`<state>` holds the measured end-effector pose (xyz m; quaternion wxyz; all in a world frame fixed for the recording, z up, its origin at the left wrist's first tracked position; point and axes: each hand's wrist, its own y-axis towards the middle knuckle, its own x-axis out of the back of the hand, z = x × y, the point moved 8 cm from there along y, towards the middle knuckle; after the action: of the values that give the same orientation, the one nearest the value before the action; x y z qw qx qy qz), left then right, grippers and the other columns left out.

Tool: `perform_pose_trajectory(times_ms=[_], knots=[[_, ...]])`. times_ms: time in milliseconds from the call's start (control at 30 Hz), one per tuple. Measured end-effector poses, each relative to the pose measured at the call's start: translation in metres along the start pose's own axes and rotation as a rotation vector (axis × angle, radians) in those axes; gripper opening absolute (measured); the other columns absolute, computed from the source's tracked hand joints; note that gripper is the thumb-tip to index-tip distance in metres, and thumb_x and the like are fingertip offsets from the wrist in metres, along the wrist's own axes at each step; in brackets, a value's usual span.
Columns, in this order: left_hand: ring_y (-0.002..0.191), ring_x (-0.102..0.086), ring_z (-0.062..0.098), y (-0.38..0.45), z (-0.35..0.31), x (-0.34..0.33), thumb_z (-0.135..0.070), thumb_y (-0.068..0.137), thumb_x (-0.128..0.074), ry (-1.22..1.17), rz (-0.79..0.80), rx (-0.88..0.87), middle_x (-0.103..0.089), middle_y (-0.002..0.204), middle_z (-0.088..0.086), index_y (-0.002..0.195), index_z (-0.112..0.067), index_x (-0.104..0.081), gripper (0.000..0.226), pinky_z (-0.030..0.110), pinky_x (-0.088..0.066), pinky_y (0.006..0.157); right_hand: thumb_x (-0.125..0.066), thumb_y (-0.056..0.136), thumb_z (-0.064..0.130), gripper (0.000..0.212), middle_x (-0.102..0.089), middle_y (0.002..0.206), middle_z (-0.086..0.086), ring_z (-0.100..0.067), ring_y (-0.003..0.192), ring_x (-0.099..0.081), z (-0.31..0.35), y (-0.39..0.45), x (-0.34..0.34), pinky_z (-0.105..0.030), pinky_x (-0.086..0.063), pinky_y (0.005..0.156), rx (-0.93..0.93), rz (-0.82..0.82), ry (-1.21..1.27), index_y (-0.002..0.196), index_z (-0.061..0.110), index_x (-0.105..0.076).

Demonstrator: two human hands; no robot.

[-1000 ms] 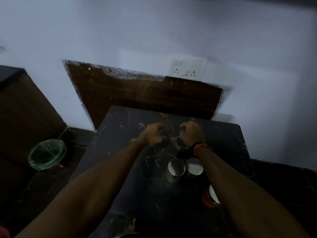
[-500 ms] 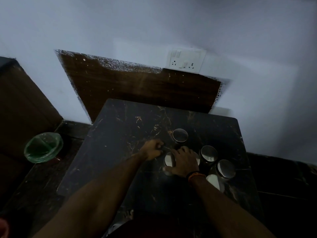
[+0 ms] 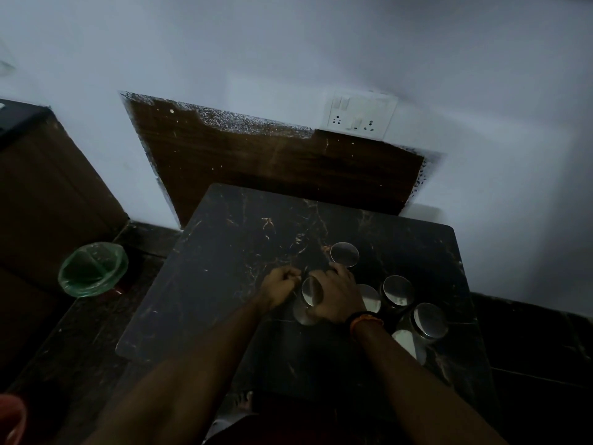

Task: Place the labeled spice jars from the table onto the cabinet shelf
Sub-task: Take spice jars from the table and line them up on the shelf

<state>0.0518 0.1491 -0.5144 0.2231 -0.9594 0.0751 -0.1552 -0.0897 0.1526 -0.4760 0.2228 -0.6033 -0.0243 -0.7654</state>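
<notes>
A pale wall (image 3: 353, 43) fills the top of the view, with a dark wooden panel (image 3: 272, 168) set against it and a white switch and socket plate (image 3: 361, 114) just above the panel's right end. Below the panel stands the table (image 3: 224, 284), a dark marbled top with light veins. A brown cabinet (image 3: 41, 200) stands to the left of it, and a green bin (image 3: 92, 269) sits on the dark floor between the cabinet and the table.

Both of the person's forearms reach forward from the bottom edge and meet near the middle of the table. The right wrist carries a dark and orange band (image 3: 365, 320).

The right hand (image 3: 337, 295) lies palm down over the nearest jar (image 3: 309, 298), its fingers curled round the silver lid and upper body. The left hand (image 3: 278, 282) is bunched into a loose fist just beside that jar on its left; the light is too dim to tell whether it pinches anything or touches the jar.

5 jars show in all, each with a round silver lid, all on the right half of the table. The far jar (image 3: 344, 254) stands just beyond the right hand's fingertips. A third jar (image 3: 370, 297) is partly hidden behind the right hand. The fourth jar (image 3: 397, 290) stands just beside it, and the fifth jar (image 3: 428, 321) is nearest the table's right edge. Any labels are too dark to read.
</notes>
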Motion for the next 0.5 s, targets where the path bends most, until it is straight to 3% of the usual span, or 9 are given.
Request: perform_pose_trajectory(times_ms=[133, 200, 267, 333, 400, 500], knots=[[0.094, -0.069, 0.024, -0.009, 0.011, 0.008, -0.019, 0.104, -0.047, -0.394, -0.095, 0.1, -0.072, 0.107, 0.013, 0.112, -0.005, -0.068, 0.027, 0.031, -0.054, 0.071, -0.087, 0.067, 0.041, 0.089, -0.053, 0.14, -0.001, -0.025, 0.135, -0.039, 0.009, 0.006, 0.036, -0.042, -0.038, 0.11, -0.002, 0.035, 0.246, 0.143, 0.025, -0.045], [0.09, -0.073, 0.023, -0.017, 0.014, 0.002, -0.035, 0.105, -0.042, -0.582, -0.061, 0.199, -0.075, 0.104, 0.012, 0.114, -0.011, -0.068, 0.037, 0.032, -0.057, 0.068, -0.09, 0.067, 0.033, 0.092, -0.052, 0.141, 0.0, -0.02, 0.13, -0.048, 0.011, 0.007, 0.056, -0.037, -0.045, 0.105, 0.009, 0.067, 0.386, 0.145, 0.026, -0.043], [0.099, -0.071, 0.029, -0.022, 0.015, -0.01, -0.049, 0.103, -0.04, -0.702, 0.045, 0.288, -0.072, 0.11, 0.014, 0.117, -0.018, -0.065, 0.042, 0.043, -0.061, 0.081, -0.09, 0.067, 0.029, 0.093, -0.05, 0.144, 0.001, -0.019, 0.13, -0.048, 0.013, 0.008, 0.077, -0.035, -0.044, 0.104, 0.03, 0.07, 0.436, 0.146, 0.028, -0.042], [0.113, -0.065, 0.04, -0.026, 0.006, -0.025, -0.056, 0.1, -0.04, -0.857, 0.213, 0.326, -0.065, 0.123, 0.022, 0.123, -0.018, -0.062, 0.05, 0.056, -0.055, 0.095, -0.09, 0.068, 0.027, 0.091, -0.048, 0.146, 0.002, -0.018, 0.132, -0.047, 0.015, 0.008, 0.095, -0.041, -0.043, 0.109, 0.06, 0.046, 0.487, 0.146, 0.03, -0.042], [0.12, -0.061, 0.046, -0.03, -0.009, -0.035, -0.057, 0.098, -0.041, -1.03, 0.349, 0.312, -0.061, 0.131, 0.029, 0.132, -0.013, -0.058, 0.059, 0.057, -0.05, 0.101, -0.088, 0.07, 0.024, 0.09, -0.046, 0.149, 0.004, -0.017, 0.135, -0.045, 0.014, 0.006, 0.11, -0.045, -0.042, 0.112, 0.092, 0.017, 0.582, 0.147, 0.03, -0.042], [0.125, -0.058, 0.046, -0.033, -0.034, -0.038, -0.052, 0.098, -0.046, -1.198, 0.394, 0.218, -0.058, 0.135, 0.031, 0.14, -0.009, -0.052, 0.06, 0.055, -0.05, 0.102, -0.088, 0.072, 0.021, 0.085, -0.049, 0.147, 0.009, -0.013, 0.135, -0.046, 0.005, 0.004, 0.127, -0.044, -0.044, 0.111, 0.121, -0.073, 0.782, 0.146, 0.028, -0.046]])
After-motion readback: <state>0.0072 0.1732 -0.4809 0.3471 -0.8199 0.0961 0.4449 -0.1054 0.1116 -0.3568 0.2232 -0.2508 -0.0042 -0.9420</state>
